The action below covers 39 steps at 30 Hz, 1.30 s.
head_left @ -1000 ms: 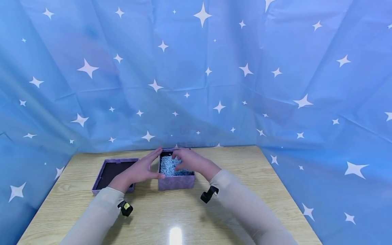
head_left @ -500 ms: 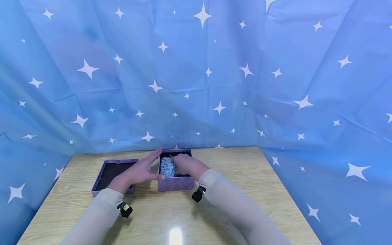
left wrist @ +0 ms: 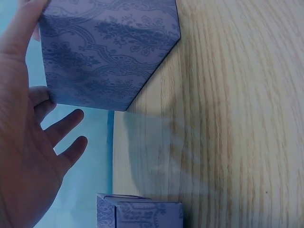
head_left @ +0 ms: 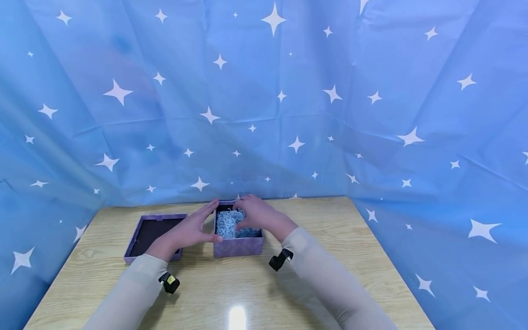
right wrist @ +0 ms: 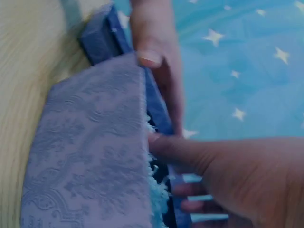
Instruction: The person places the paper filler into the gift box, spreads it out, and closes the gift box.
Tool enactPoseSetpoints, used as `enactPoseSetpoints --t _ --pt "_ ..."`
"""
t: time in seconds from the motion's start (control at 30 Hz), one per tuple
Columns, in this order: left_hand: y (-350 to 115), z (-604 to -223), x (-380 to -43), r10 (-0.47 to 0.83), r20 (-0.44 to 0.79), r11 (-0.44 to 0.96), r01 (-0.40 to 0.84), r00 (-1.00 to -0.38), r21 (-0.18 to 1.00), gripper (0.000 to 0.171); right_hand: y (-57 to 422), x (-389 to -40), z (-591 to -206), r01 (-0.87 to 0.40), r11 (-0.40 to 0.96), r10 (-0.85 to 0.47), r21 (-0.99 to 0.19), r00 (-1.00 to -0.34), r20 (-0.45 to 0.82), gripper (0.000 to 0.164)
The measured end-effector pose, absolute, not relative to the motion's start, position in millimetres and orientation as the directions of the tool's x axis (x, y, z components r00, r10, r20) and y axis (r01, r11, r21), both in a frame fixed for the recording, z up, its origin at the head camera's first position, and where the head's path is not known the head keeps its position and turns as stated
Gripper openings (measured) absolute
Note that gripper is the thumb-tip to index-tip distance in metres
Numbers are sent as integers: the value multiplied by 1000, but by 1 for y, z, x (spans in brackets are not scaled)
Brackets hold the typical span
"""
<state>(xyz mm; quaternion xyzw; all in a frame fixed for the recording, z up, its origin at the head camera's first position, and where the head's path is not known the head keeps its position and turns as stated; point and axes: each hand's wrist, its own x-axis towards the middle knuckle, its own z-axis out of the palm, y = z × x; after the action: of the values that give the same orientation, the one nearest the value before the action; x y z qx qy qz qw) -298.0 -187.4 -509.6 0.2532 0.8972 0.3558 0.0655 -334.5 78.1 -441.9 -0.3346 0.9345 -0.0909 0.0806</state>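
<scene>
A purple patterned box (head_left: 237, 248) stands uncovered near the table's far edge, with pale blue shredded paper (head_left: 226, 223) inside. My left hand (head_left: 187, 231) spans the box's left side, thumb at the near corner and fingertips at the far corner; in the left wrist view the last two fingers stick out past the box wall (left wrist: 109, 57). Over the right part of the box is my right hand (head_left: 264, 216), fingers loosely bent and spread. Its thumb (right wrist: 166, 145) reaches in at the shredded paper, and the other fingers overlap the far rim in the right wrist view.
Left of the box lies its purple lid (head_left: 154, 234), dark inside upward, partly behind the left hand. The wood-grain table (head_left: 214, 293) extends toward me. A blue star-patterned curtain (head_left: 264, 114) hangs right behind the table and along both sides.
The right hand first moved left and down into the shredded paper, then drew back up and right with fingers spread. The paper spread rightward again. The left hand has stayed on the box.
</scene>
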Motion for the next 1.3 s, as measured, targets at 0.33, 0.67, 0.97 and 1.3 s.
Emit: enactPoseSetpoints --t 0.33,0.67,0.97,1.3 --pt "-188 -512 -297 487 83 625 414 -869 662 121 75 -344 -458 -475 652 -678 -590 -715 -173 53" --pt "-187 -511 -296 489 99 606 419 -867 677 120 51 -344 -482 -507 761 -621 -405 -750 -227 56" --pt "-186 -512 -296 486 101 597 414 -868 687 120 45 -340 -489 -431 810 -554 -397 -784 -280 65" --pt "-187 -513 -297 493 88 588 406 -866 699 120 54 -341 -450 -454 716 -614 -530 -771 -168 34"
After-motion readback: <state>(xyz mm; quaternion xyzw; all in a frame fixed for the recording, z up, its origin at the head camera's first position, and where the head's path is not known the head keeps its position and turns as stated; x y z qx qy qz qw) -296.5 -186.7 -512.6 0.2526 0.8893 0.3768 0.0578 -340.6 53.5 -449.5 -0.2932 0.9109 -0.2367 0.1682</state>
